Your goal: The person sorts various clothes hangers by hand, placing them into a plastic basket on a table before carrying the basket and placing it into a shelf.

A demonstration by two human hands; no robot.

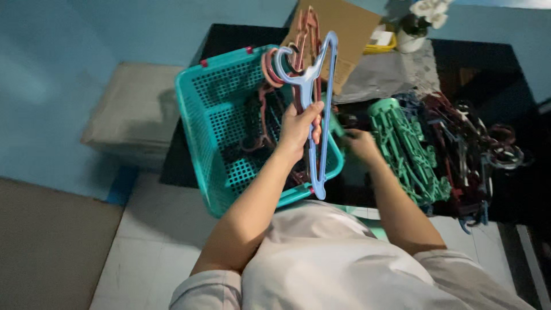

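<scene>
Head view looked down on my two hands over a dark worktop (pixel 229 40). My left hand (pixel 298 129) was closed around a small bunch of plastic hangers (pixel 313 74), held upright above the teal basket (pixel 201 120); a light blue hanger (pixel 327 103) was the foremost of them, with reddish-brown ones behind it and their hooks uppermost. More dark and reddish hangers lay inside the basket. My right hand (pixel 360 142) rested low on the worktop, just beside the basket's right rim, touching the near end of a green hanger stack (pixel 404 146); I could not tell whether its fingers were curled around anything. Further right, a tangled heap of dark red and blue hangers (pixel 476 155) lay touching the green ones. A cardboard sheet (pixel 350 28) leaned behind the basket.
</scene>
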